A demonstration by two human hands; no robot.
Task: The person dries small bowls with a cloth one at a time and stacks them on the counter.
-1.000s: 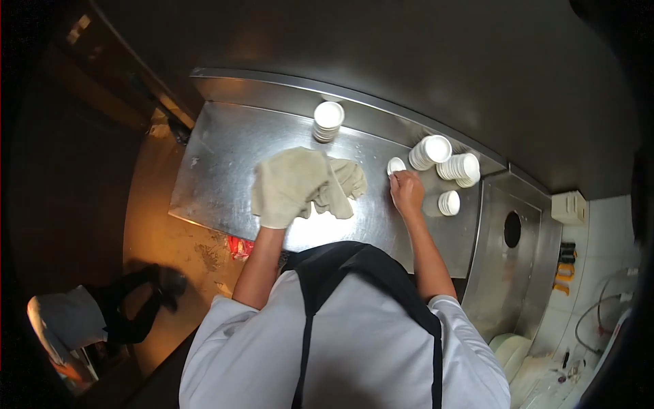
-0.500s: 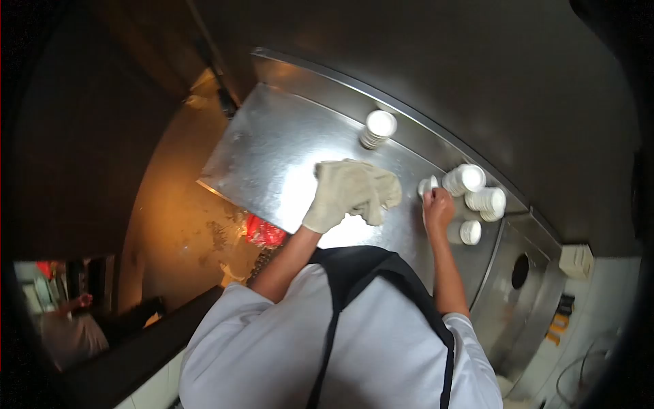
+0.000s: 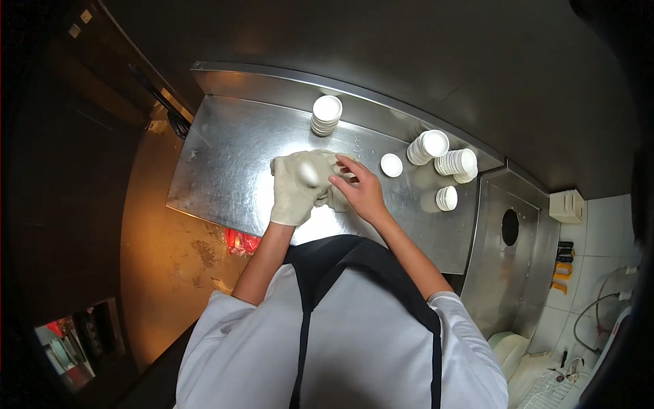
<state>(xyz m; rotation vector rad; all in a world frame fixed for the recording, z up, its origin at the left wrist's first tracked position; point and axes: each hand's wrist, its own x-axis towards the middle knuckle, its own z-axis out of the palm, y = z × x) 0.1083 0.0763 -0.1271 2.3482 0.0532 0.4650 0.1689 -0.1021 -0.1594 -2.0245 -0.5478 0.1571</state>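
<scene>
The left hand was covered by pale cloth, its fingers hidden, so how tightly they were closed could not be told. A white dish, blurred, lay against the cloth at that hand. The right hand was bare and open, its fingers and thumb parted and bent toward the dish; whether they touched the cloth could not be told. Both hands were over the steel counter.

A single dish lay on the counter to the right of the hands, its round white inside facing up. Beyond the left hand stood a tall stack of white dishes, near the raised back edge. To the right of the single dish were a leaning stack and, just beside it, a packed group of dishes. Nearer the person was a short stack. The top dishes showed plain white insides.

Past the counter's right end was a steel basin with a dark round opening. A cream box stood near its far corner, and a red bag showed below the counter's near edge
</scene>
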